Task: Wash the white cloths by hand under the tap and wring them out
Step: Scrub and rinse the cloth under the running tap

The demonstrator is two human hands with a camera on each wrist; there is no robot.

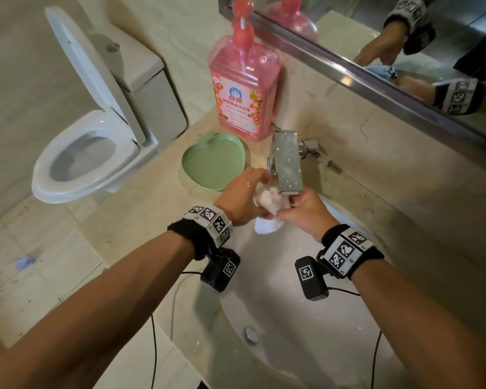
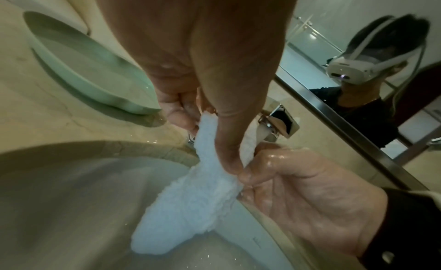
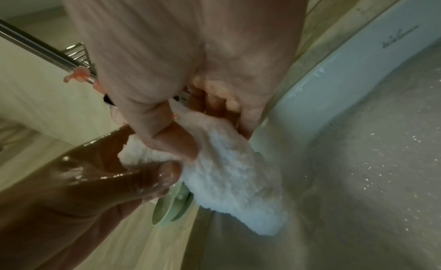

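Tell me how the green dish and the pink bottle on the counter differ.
The green dish is low, shallow and heart-shaped, while the pink bottle stands tall and upright with a pump on top. The dish is plain; the bottle carries a printed label. The dish lies nearer the left hand; the bottle stands behind it, against the wall. Both sit on the counter left of the tap.

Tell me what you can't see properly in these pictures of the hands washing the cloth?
- Water stream: in the head view the tap covers its own spout.
- Top of the white cloth: bunched inside the left hand and right hand.
- Small print on the pink soap bottle: too small in the head view.
- Other cloths: none shows in any view.
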